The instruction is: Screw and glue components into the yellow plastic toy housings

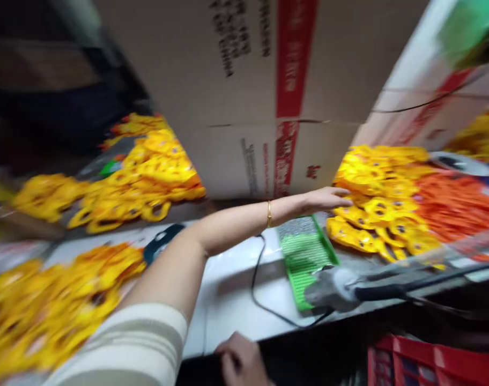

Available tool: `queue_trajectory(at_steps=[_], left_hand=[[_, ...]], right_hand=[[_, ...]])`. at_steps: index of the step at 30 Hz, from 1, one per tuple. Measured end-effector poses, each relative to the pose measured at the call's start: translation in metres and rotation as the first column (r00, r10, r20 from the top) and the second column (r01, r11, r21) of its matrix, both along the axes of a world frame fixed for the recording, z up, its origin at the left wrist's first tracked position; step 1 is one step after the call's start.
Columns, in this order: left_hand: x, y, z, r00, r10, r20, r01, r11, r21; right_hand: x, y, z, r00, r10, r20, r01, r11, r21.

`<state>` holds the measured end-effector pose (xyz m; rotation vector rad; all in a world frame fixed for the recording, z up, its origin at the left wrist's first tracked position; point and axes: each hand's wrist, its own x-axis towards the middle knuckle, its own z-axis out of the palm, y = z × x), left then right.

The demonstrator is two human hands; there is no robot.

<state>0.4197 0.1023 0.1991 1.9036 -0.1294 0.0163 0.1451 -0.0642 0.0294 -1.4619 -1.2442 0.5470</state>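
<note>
My left hand (pixel 328 198) is stretched far to the right, its fingers extended over the left edge of a pile of yellow plastic pieces (pixel 379 209), many with dark round spots or holes. I cannot tell whether its fingertips touch them. A gold bracelet (pixel 269 213) circles that wrist. Low in the view, my right hand (pixel 244 360) is curled near the table's front edge. Anything inside its fingers is hidden. Below my left hand lies a green ridged tray (pixel 304 262). A blurred grey tool head (pixel 335 287) on a dark shaft overlaps the tray's near end.
A large cardboard box (pixel 244 107) stands at the back. More yellow pieces (pixel 135 171) lie behind and at left (pixel 67 300). Orange pieces (pixel 457 206) are heaped at right. A black cable (pixel 254 284) crosses the white table (pixel 228 316). Below right is a red crate (pixel 433 362).
</note>
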Motion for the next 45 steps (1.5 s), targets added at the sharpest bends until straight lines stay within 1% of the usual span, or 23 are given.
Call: queue_trajectory(at_steps=[2, 3, 4, 5, 6, 7, 9, 11, 12, 13, 14, 15, 17, 20, 23, 26, 29, 33, 36, 38, 42, 44, 45], left_hand=[[-0.07, 0.037, 0.013, 0.982, -0.076, -0.174, 0.068, 0.996, -0.049], [-0.112, 0.057, 0.022, 0.976, -0.055, -0.209, 0.043, 0.997, -0.06], [-0.158, 0.077, 0.031, 0.972, 0.022, -0.233, -0.032, 0.999, -0.042], [-0.207, 0.094, 0.039, 0.959, 0.155, -0.236, -0.157, 0.988, 0.011], [-0.257, 0.11, 0.046, 0.922, 0.319, -0.217, -0.308, 0.948, 0.085], [-0.308, 0.122, 0.049, 0.855, 0.487, -0.177, -0.462, 0.871, 0.167], [-0.402, 0.138, 0.045, 0.656, 0.749, -0.091, -0.684, 0.641, 0.347], [-0.479, 0.142, 0.026, 0.405, 0.914, 0.011, -0.783, 0.341, 0.521], [-0.509, 0.141, 0.014, 0.297, 0.954, 0.036, -0.776, 0.219, 0.591], [-0.533, 0.137, 0.0, 0.211, 0.976, 0.057, -0.762, 0.128, 0.635], [-0.551, 0.131, -0.015, 0.176, 0.982, 0.062, -0.753, 0.094, 0.651], [-0.564, 0.125, -0.029, 0.165, 0.984, 0.06, -0.746, 0.085, 0.661], [-0.577, 0.111, -0.055, 0.164, 0.984, 0.07, -0.737, 0.076, 0.672], [-0.577, 0.098, -0.086, 0.166, 0.982, 0.089, -0.73, 0.062, 0.681], [-0.572, 0.094, -0.104, 0.142, 0.984, 0.11, -0.744, 0.033, 0.667], [-0.568, 0.094, -0.112, 0.094, 0.982, 0.164, -0.781, -0.03, 0.624], [-0.563, 0.092, -0.117, 0.061, 0.974, 0.216, -0.83, -0.071, 0.554], [-0.556, 0.088, -0.123, 0.061, 0.971, 0.232, -0.903, -0.045, 0.426], [-0.553, 0.086, -0.122, 0.008, 0.96, 0.279, -0.948, -0.082, 0.308], [-0.552, 0.082, -0.115, -0.038, 0.945, 0.326, -0.967, -0.117, 0.228], [-0.54, 0.062, -0.094, -0.078, 0.919, 0.387, -0.988, -0.122, 0.091], [-0.525, 0.043, -0.089, -0.091, 0.929, 0.358, -0.995, -0.103, 0.014], [-0.516, 0.032, -0.089, -0.079, 0.945, 0.316, -0.997, -0.08, -0.012]], right_hand=[[-0.001, 0.003, -0.004, 0.99, 0.008, -0.138, -0.021, 0.996, -0.089], [-0.001, 0.003, -0.002, 0.981, 0.015, -0.193, -0.048, 0.984, -0.17], [0.001, 0.003, 0.002, 0.969, 0.036, -0.245, -0.097, 0.965, -0.242], [0.004, 0.003, 0.007, 0.96, 0.064, -0.272, -0.148, 0.942, -0.3], [0.007, 0.005, 0.014, 0.949, 0.142, -0.282, -0.235, 0.914, -0.332], [0.011, 0.008, 0.021, 0.939, 0.203, -0.277, -0.293, 0.893, -0.34], [0.014, 0.021, 0.033, 0.918, 0.285, -0.277, -0.371, 0.863, -0.343], [0.008, 0.044, 0.039, 0.899, 0.331, -0.286, -0.422, 0.829, -0.366], [0.002, 0.059, 0.04, 0.895, 0.352, -0.275, -0.437, 0.816, -0.378], [-0.006, 0.075, 0.04, 0.891, 0.373, -0.259, -0.449, 0.807, -0.383], [-0.016, 0.093, 0.039, 0.887, 0.395, -0.239, -0.459, 0.805, -0.375], [-0.026, 0.112, 0.037, 0.889, 0.406, -0.21, -0.456, 0.814, -0.359], [-0.049, 0.146, 0.034, 0.896, 0.413, -0.161, -0.443, 0.827, -0.345], [-0.078, 0.183, 0.03, 0.903, 0.415, -0.11, -0.426, 0.831, -0.359], [-0.098, 0.201, 0.028, 0.898, 0.438, -0.037, -0.418, 0.823, -0.385], [-0.108, 0.208, 0.024, 0.895, 0.442, 0.056, -0.386, 0.832, -0.398], [-0.109, 0.213, 0.018, 0.892, 0.433, 0.13, -0.364, 0.859, -0.361], [-0.108, 0.219, 0.015, 0.889, 0.417, 0.191, -0.359, 0.891, -0.278], [-0.112, 0.22, 0.021, 0.884, 0.414, 0.218, -0.369, 0.904, -0.217], [-0.116, 0.217, 0.03, 0.887, 0.401, 0.228, -0.368, 0.914, -0.173], [-0.107, 0.192, 0.054, 0.897, 0.367, 0.247, -0.354, 0.93, -0.1], [-0.091, 0.167, 0.064, 0.897, 0.349, 0.271, -0.345, 0.936, -0.065], [-0.08, 0.151, 0.067, 0.899, 0.332, 0.286, -0.33, 0.942, -0.058]])
